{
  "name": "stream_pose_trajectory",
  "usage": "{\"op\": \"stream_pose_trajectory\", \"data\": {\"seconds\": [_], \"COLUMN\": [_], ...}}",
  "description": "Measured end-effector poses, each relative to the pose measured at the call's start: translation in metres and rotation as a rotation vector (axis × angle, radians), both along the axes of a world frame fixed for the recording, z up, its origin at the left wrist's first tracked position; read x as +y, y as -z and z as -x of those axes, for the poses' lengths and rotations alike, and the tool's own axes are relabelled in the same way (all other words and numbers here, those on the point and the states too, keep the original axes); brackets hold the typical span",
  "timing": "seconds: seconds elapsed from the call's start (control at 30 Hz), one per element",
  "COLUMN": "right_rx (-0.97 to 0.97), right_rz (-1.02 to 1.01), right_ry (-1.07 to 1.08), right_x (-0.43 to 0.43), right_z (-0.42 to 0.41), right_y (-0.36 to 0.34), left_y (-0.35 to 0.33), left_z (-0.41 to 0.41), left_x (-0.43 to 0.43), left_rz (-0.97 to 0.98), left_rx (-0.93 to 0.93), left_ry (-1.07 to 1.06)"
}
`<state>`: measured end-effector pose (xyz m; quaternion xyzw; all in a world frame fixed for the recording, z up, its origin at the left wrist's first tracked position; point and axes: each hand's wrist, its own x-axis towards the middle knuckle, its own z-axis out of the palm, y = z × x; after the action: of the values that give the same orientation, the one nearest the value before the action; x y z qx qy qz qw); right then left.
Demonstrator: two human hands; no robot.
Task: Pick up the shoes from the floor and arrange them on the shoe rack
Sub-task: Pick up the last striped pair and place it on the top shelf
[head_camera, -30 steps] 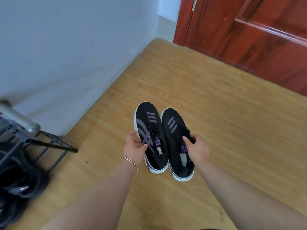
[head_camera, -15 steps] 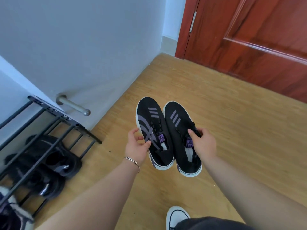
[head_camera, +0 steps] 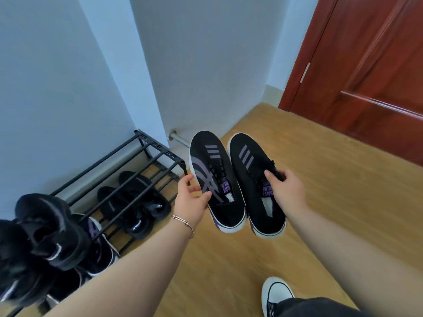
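Two black sneakers with purple stripes and white soles hang in the air above the wooden floor. My left hand (head_camera: 193, 200) grips the left sneaker (head_camera: 212, 170) at its side. My right hand (head_camera: 286, 191) holds the right sneaker (head_camera: 249, 165) by its laced top. Both shoes point away from me, side by side. The black metal shoe rack (head_camera: 146, 156) stands against the wall to the left of the sneakers, its top right bars bare.
Black slippers (head_camera: 135, 202) lie on the rack's lower level, and dark shoes (head_camera: 45, 227) sit on its top at the left. A pale wall backs the rack, with a metal pipe stub (head_camera: 177, 139) near the floor. A red wooden door (head_camera: 370, 72) is at right. My own sneaker-clad foot (head_camera: 275, 294) is below.
The view has swung left and the rack has come fully into sight. Both hands, still holding the sneakers, are now closer to the rack's right end.
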<state>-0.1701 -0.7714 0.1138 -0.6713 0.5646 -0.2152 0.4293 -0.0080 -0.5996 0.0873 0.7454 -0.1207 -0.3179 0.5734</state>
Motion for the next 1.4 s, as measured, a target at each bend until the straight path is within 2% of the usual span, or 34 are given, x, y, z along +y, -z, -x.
{"op": "stream_pose_trajectory", "data": {"seconds": [0.27, 0.47, 0.83, 1.03, 1.13, 1.4], "right_rx": [-0.069, -0.048, 0.051, 0.065, 0.106, 0.196], "right_rz": [0.0, -0.024, 0.029, 0.025, 0.036, -0.065], "right_ry": [-0.223, -0.414, -0.651, -0.681, -0.714, -0.706], "right_x": [0.049, 0.076, 0.095, 0.088, 0.085, 0.08], "right_z": [-0.106, -0.19, -0.31, -0.347, -0.357, -0.376], "right_y": [-0.024, -0.02, 0.009, 0.024, 0.035, 0.046], "left_y": [-0.017, -0.015, 0.008, 0.025, 0.031, 0.041], "left_z": [-0.071, -0.114, -0.169, -0.175, -0.176, -0.189], "left_x": [0.078, 0.127, 0.153, 0.152, 0.146, 0.14], "left_rz": [0.035, 0.052, 0.062, -0.031, -0.034, -0.056], "left_rx": [-0.001, 0.035, 0.121, 0.091, 0.096, 0.084], "left_ry": [-0.233, -0.428, -0.676, -0.67, -0.74, -0.806]}}
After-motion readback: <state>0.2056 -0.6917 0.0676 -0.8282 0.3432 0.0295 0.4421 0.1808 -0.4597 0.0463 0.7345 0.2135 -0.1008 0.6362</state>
